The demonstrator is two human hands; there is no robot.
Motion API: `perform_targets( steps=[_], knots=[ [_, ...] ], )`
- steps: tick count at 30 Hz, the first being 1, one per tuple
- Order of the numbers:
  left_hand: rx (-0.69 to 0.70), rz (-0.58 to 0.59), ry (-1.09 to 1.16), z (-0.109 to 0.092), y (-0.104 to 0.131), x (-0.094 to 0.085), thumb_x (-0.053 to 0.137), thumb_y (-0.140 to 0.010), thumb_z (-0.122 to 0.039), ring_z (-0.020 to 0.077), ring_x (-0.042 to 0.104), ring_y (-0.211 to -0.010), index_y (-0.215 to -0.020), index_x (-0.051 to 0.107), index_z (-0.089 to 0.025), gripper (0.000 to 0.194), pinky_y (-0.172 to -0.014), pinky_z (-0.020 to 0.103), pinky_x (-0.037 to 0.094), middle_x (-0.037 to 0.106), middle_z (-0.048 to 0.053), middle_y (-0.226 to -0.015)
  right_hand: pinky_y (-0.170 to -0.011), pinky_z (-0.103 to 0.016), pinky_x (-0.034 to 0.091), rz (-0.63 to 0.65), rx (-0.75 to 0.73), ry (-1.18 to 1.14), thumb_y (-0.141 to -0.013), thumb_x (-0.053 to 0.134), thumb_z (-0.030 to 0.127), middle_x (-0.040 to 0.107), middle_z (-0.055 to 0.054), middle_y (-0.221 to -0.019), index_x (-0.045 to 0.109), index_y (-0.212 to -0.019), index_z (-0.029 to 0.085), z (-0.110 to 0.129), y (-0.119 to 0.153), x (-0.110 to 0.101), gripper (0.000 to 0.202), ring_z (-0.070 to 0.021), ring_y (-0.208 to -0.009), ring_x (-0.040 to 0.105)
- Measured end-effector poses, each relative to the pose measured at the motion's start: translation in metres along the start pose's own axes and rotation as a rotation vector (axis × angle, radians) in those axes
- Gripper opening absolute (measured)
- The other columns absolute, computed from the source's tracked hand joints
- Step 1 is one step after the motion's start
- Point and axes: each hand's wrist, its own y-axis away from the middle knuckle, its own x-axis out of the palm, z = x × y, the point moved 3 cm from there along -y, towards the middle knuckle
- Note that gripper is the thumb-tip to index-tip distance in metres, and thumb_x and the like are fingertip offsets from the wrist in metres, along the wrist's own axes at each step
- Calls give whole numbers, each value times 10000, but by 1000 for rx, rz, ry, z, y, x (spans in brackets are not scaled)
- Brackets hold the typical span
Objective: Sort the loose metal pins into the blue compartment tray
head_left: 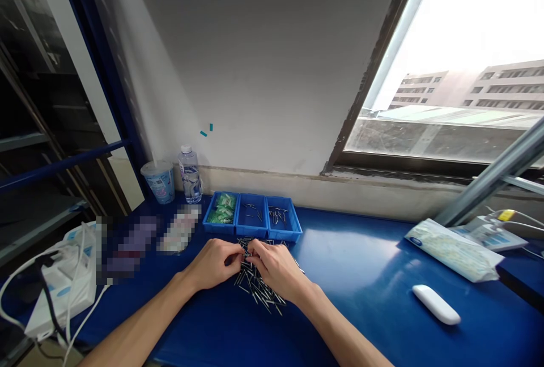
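A loose heap of thin, dark metal pins [264, 293] lies on the blue table, in front of three joined blue bins. Over the heap's left side, my left hand [216, 265] is closed in a pinch, thumb and forefinger together. My right hand [276, 268] faces it from the right, also pinched, covering part of the heap. The fingertips of both hands nearly meet; what sits between them is too small to make out. Green packets [223, 208] fill the left bin [207, 221]. A few pins lie in the middle bin [250, 227] and more in the right bin [291, 225].
At the back left stand a plastic cup [159, 183] and a clear bottle [190, 174]. White power strips [63, 293] with cables lie far left. To the right are a soft white pack [453, 249] and a white oblong case [436, 304]. The wall [263, 72] rises behind the bins.
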Motion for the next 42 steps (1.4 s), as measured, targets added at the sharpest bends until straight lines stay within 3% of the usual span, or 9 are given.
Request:
perform_targets(
  steps=[5, 10, 14, 16, 18, 24, 30, 37, 42],
  knots=[
    [1, 9, 5, 0, 0, 0, 529, -915, -130, 113, 468, -564, -727, 616, -182, 214, -588, 247, 296, 548, -33, -625, -542, -272, 264, 12, -18, 61, -1063, 531, 140, 729, -34, -913, 550, -1014, 201, 0, -1, 0, 80, -155, -621, 637],
    [1, 19, 1, -1, 0, -1, 520, -943, -152, 110, 467, -575, -756, 631, -183, 220, -596, 248, 296, 554, -35, -641, -570, -266, 310, 26, 35, 33, -1102, 476, 188, 736, -33, -870, 619, -931, 194, 2, -1, 1, 223, -162, -674, 676],
    [0, 15, 12, 1, 0, 1, 531, -920, -126, 102, 460, -566, -727, 587, -182, 209, -588, 243, 285, 537, -44, -631, -629, -265, 373, -25, 81, -34, -1070, 607, 291, 771, -38, -973, 653, -1057, 203, 1, 1, -3, 100, -180, -759, 714],
    [4, 9, 15, 2, 0, 2, 541, -900, -107, 100, 453, -564, -707, 552, -180, 207, -587, 243, 279, 522, -48, -621, -627, -272, 373, -33, 65, -33, -1034, 661, 271, 766, -36, -1011, 644, -1093, 205, 1, 2, -3, 90, -183, -766, 711],
    [15, 9, 11, 1, 0, 2, 546, -897, -103, 99, 451, -563, -704, 536, -180, 208, -589, 244, 278, 520, -50, -619, -618, -275, 363, -27, 29, -28, -1047, 613, 217, 749, -28, -993, 638, -1059, 207, 0, 2, -1, 29, -175, -755, 699],
    [44, -3, -9, -5, 0, -1, 550, -900, -101, 94, 431, -553, -678, 482, -177, 244, -582, 246, 271, 520, -46, -613, -602, -281, 351, -5, 0, -48, -1119, 422, 208, 693, -17, -825, 610, -902, 209, -2, 1, 3, 287, -169, -685, 662],
    [37, -15, -11, -3, 1, 0, 564, -877, -100, 96, 423, -544, -678, 484, -177, 228, -576, 247, 258, 517, -42, -602, -617, -280, 364, -26, -31, -73, -1073, 557, 222, 731, -26, -953, 599, -1053, 210, -1, 3, 0, 48, -179, -733, 680],
    [55, -12, -9, -4, 2, 0, 551, -883, -92, 93, 421, -544, -676, 485, -176, 233, -576, 243, 261, 523, -43, -604, -576, -275, 319, -23, -36, -28, -1113, 437, 202, 672, -10, -828, 555, -880, 214, -3, 0, 4, 262, -153, -642, 622],
    [50, -7, -4, -2, 1, 1, 565, -866, -85, 91, 418, -535, -672, 476, -175, 232, -566, 243, 250, 516, -46, -594, -591, -268, 335, -31, -40, -63, -1055, 593, 199, 714, -11, -920, 581, -1024, 213, -2, 1, 2, 36, -160, -682, 647]
  ],
)
